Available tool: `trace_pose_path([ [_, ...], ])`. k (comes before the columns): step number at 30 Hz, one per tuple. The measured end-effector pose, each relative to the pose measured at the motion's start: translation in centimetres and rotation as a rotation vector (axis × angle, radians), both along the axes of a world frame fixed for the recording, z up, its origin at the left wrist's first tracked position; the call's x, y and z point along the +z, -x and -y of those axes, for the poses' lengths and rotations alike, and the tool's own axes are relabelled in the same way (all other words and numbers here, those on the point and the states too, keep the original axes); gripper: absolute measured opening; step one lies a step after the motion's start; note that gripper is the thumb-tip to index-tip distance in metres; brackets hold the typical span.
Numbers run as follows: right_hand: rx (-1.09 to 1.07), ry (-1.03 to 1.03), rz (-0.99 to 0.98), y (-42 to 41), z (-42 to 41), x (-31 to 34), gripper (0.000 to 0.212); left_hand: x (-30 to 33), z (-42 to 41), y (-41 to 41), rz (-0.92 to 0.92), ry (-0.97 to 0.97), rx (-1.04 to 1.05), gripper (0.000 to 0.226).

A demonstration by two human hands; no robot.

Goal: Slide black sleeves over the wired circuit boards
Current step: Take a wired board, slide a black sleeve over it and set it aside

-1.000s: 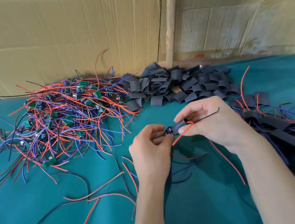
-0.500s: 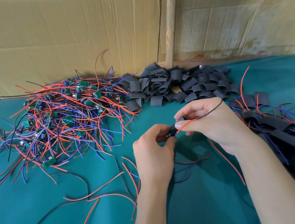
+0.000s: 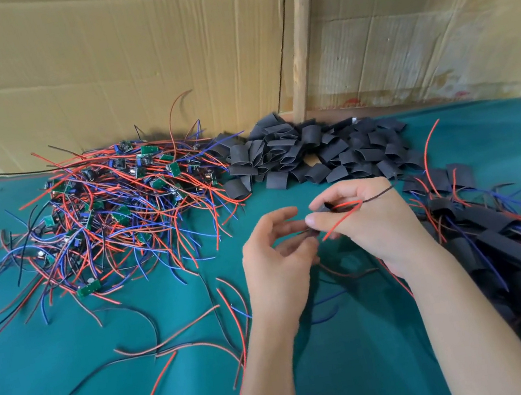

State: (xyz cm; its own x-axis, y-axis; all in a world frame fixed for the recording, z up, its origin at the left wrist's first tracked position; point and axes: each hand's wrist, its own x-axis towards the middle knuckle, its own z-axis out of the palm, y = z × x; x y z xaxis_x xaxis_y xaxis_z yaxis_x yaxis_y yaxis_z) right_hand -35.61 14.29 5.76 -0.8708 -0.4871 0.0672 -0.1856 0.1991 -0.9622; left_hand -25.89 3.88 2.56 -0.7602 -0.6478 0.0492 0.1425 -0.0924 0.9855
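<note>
Hands are meeting just above the teal cloth (image 3: 76,386), near the middle of the head view. Your right hand (image 3: 371,223) is curling its thumb and fingers round a black sleeve (image 3: 323,209), of which only a dark end is showing between the fingertips; a red wire (image 3: 339,220) and a thin black wire (image 3: 378,194) are trailing out across the back of that hand. Your left hand (image 3: 276,257) is sitting just beside it with its fingers loosely bent toward the sleeve's near end; whether they are pinching the board or a wire you cannot tell, since the fingers are hiding the contact. The circuit board itself is not showing. To the far left, the pile of unsleeved wired boards (image 3: 115,209) is lying in a tangle of red, blue and black leads with small green boards among them. Touching its right edge, the heap of empty black sleeves (image 3: 307,157) is resting against the foot of the cardboard wall (image 3: 124,64), beside a wooden strut (image 3: 303,50). Along the right edge, the finished sleeved boards (image 3: 504,245) are stacking up just beside your right forearm. Loose red and black wires (image 3: 160,347) are lying on the cloth left of your left forearm.
</note>
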Motion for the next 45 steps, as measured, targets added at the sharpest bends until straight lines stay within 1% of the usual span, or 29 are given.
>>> trace_pose_path([
  [3,-0.04,0.096,-0.017,-0.3,-0.3,0.7,0.013,0.5,0.3,0.1,-0.17,-0.446,-0.152,0.047],
  [4,-0.047,0.115,-0.017,-0.3,-0.7,1.1,0.013,0.6,0.3,0.1,-0.197,-0.522,-0.205,0.049],
  [6,-0.045,0.076,0.009,-0.1,-2.1,2.0,0.015,0.6,-0.1,0.0,-0.19,-0.54,-0.295,0.048],
  [8,-0.01,-0.082,0.052,0.7,-4.7,3.3,0.024,0.3,-0.7,0.1,-0.127,-0.435,-0.313,0.037],
  [9,0.0,-0.179,0.081,1.2,-6.1,4.1,0.028,-0.1,-0.9,0.2,-0.075,-0.32,-0.271,0.029],
  [10,-0.012,-0.291,0.106,1.7,-7.5,5.0,0.033,-0.5,-1.1,0.4,-0.011,-0.157,-0.197,0.024],
  [12,-0.087,-0.558,0.106,2.7,-9.6,6.6,0.038,-1.2,-1.6,0.8,0.099,0.156,-0.059,0.021],
  [14,-0.16,-0.859,0.021,3.1,-10.4,8.0,0.045,-1.5,-2.2,0.8,0.142,0.326,-0.014,0.02],
  [15,-0.193,-0.981,-0.051,3.1,-10.4,8.4,0.052,-1.6,-2.4,0.8,0.149,0.394,0.006,0.019],
  [16,-0.241,-1.052,-0.157,3.0,-10.3,8.5,0.059,-1.7,-2.4,0.7,0.153,0.456,0.034,0.018],
  [17,-0.324,-1.039,-0.304,2.6,-9.9,8.5,0.062,-1.9,-2.4,0.7,0.153,0.506,0.066,0.017],
  [18,-0.393,-0.933,-0.468,1.8,-9.3,8.2,0.054,-2.1,-2.3,0.6,0.147,0.539,0.1,0.017],
  [19,-0.423,-0.765,-0.601,0.4,-8.1,7.7,0.038,-2.1,-2.3,0.5,0.134,0.557,0.139,0.018],
  [20,-0.406,-0.586,-0.656,-1.3,-6.3,6.9,0.022,-2.0,-2.3,0.4,0.118,0.56,0.182,0.018],
  [21,-0.352,-0.444,-0.642,-2.9,-4.1,5.8,0.01,-2.0,-2.2,0.4,0.1,0.54,0.231,0.019],
  [22,-0.286,-0.337,-0.578,-4.2,-1.8,4.5,0.003,-1.9,-2.2,0.4,0.083,0.487,0.283,0.019],
  [24,-0.18,-0.206,-0.395,-5.8,1.9,1.5,0.01,-1.4,-2.1,0.0,0.061,0.305,0.401,0.022],
  [26,-0.169,-0.172,-0.281,-6.1,3.8,-1.3,0.014,-0.8,-1.9,-0.4,0.065,0.167,0.532,0.024],
  [27,-0.188,-0.176,-0.268,-5.9,4.2,-2.4,0.014,-0.5,-1.8,-0.5,0.059,0.162,0.573,0.023],
  [29,-0.207,-0.184,-0.297,-5.6,4.5,-3.6,0.014,0.6,-0.8,-0.7,0.035,0.241,0.576,0.024],
  [31,-0.208,-0.181,-0.326,-5.1,4.5,-4.1,0.016,2.0,1.8,-0.1,0.058,0.38,0.56,0.025],
  [33,-0.203,-0.157,-0.31,-4.7,4.3,-4.0,0.018,3.2,5.7,0.5,0.188,0.524,0.575,0.026],
  [36,-0.2,-0.125,-0.252,-4.1,4.2,-3.9,0.02,3.6,11.8,1.1,0.572,0.616,0.584,0.028],
  [37,-0.194,-0.128,-0.245,-4.0,4.2,-3.9,0.021,3.0,13.2,1.1,0.676,0.654,0.568,0.026],
  [38,-0.187,-0.133,-0.237,-4.0,4.3,-4.0,0.021,2.4,14.0,1.1,0.735,0.708,0.537,0.025],
  [39,-0.18,-0.134,-0.228,-3.9,4.4,-4.0,0.021,1.7,14.5,1.1,0.746,0.766,0.504,0.026],
  [42,-0.18,-0.119,-0.222,-3.7,4.4,-4.2,0.021,-0.1,15.0,1.4,0.71,0.87,0.474,0.046],
  [43,-0.181,-0.117,-0.224,-3.7,4.4,-4.3,0.021,-0.4,15.0,1.5,0.704,0.879,0.493,0.047],
  [45,-0.175,-0.139,-0.232,-3.6,4.4,-4.4,0.02,-0.9,15.1,1.5,0.689,0.894,0.531,0.042],
])
